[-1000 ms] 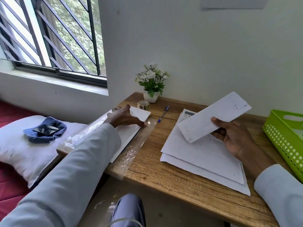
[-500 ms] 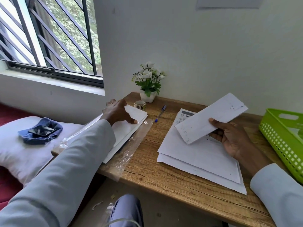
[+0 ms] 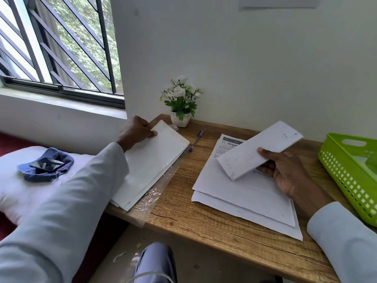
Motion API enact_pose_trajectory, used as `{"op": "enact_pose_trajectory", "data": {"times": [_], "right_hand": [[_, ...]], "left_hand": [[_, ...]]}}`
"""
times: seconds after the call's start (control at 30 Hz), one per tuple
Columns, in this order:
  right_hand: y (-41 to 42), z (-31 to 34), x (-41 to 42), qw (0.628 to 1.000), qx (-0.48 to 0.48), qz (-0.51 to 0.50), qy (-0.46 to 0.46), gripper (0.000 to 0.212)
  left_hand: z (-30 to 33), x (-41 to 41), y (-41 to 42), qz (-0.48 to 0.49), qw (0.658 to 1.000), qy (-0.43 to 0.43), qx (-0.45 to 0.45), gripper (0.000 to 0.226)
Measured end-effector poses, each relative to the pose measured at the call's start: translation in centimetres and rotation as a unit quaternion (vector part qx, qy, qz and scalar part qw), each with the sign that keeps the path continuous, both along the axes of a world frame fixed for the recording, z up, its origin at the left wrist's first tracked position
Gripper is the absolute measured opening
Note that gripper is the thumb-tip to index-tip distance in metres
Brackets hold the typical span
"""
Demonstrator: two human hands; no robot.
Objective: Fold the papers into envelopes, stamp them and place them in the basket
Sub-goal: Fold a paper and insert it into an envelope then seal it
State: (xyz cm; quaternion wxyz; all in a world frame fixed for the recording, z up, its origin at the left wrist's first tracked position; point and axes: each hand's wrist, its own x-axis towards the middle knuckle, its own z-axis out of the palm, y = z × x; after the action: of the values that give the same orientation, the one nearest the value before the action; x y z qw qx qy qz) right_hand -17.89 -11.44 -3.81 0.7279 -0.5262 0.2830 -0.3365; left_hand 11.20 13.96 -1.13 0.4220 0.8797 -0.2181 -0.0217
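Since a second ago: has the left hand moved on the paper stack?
Yes. The left hand slid from the stack's top face to its far corner, toward the flower pot.

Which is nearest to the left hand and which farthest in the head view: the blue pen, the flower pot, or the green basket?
From the left hand:
1. Flower pot, just to its right by the wall.
2. Blue pen, farther right on the desk.
3. Green basket, at the desk's far right edge.
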Motion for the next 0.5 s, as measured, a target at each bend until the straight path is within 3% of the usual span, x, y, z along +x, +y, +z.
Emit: {"op": "enact_pose_trajectory", "data": {"times": [0.23, 0.5], "right_hand": [[-0.5, 0.4, -0.1, 0.998, -0.053, -0.016, -0.008, 0.037], [-1.7, 1.4, -1.4, 0.98, -0.196, -0.012, -0.04, 0.071]], "left_hand": [[2.8, -2.8, -1.2, -0.176, 0.972, 0.11, -0.111, 0.013], [6.0, -6.4, -6.7, -0.245, 0.901, 0.211, -0.289, 0.018]]}}
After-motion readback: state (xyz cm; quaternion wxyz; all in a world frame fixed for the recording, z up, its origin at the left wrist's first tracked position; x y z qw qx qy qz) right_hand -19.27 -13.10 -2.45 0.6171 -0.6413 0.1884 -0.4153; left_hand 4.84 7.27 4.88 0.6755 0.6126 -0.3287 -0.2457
